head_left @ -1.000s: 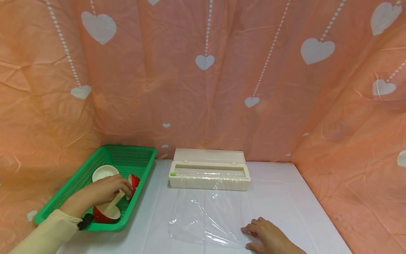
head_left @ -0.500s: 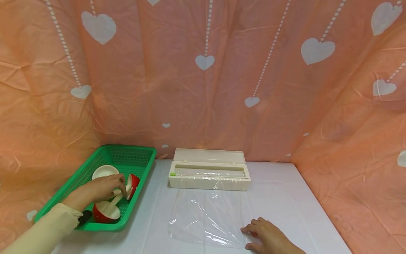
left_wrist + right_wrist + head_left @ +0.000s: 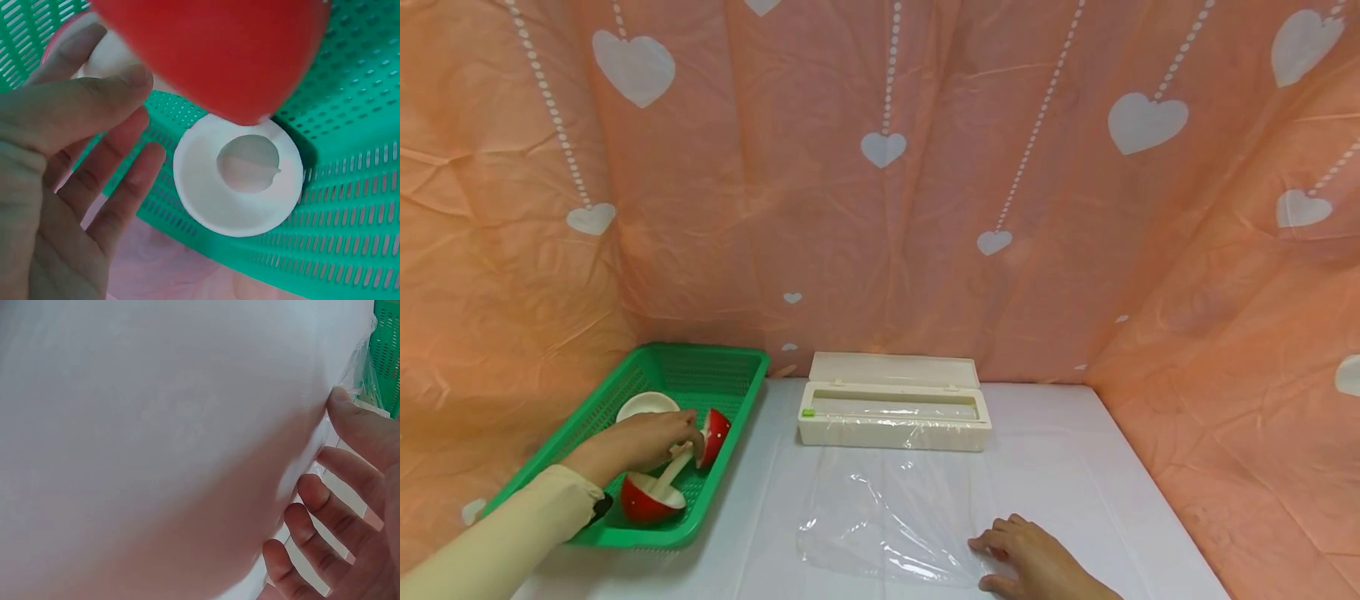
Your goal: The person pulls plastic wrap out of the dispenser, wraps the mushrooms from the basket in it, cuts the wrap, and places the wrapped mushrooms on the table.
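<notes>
At the near side of the green basket, my left hand (image 3: 640, 440) pinches the pale stem of a red toadstool-shaped ornament (image 3: 715, 435), thumb and forefinger around it in the left wrist view. A second red-capped toadstool (image 3: 643, 500) lies close below the hand, and its cap (image 3: 225, 50) fills the top of the left wrist view. Beyond the wrist sits a white round piece (image 3: 646, 403); up close this white disc (image 3: 200, 181) has a greyish centre. My right hand (image 3: 1033, 560) rests with loosely bent, spread fingers at the near right corner of clear cling film (image 3: 887, 517).
The film runs out of a white cling film dispenser (image 3: 891, 433) with its lid raised and a green slider (image 3: 808, 412) at its left. The green basket (image 3: 752, 400) has perforated walls. A peach heart-print curtain (image 3: 925, 275) encloses the white tabletop (image 3: 1052, 450).
The red toadstool at the basket's right side has turned, showing more of its cap, as my left hand shifts slightly. My right hand and the film stay in place.
</notes>
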`<state>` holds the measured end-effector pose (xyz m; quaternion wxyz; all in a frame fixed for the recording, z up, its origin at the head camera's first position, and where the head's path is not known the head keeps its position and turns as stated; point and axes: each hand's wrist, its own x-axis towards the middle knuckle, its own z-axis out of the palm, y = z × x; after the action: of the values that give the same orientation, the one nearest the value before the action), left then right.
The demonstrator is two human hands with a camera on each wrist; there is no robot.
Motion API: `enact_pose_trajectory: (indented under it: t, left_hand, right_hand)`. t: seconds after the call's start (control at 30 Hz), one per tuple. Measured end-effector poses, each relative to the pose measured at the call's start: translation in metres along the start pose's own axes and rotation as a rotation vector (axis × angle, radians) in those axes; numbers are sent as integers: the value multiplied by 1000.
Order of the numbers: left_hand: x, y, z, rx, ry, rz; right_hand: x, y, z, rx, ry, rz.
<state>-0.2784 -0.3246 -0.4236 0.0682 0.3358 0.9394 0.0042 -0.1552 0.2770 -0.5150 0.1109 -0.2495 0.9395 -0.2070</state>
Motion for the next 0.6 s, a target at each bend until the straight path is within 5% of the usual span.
enact_pose_trajectory:
  t: [0.6]
  left_hand:
    - [1,-14,3,92,40,47]
  right_hand:
    - [0,0,0,1,3,-4]
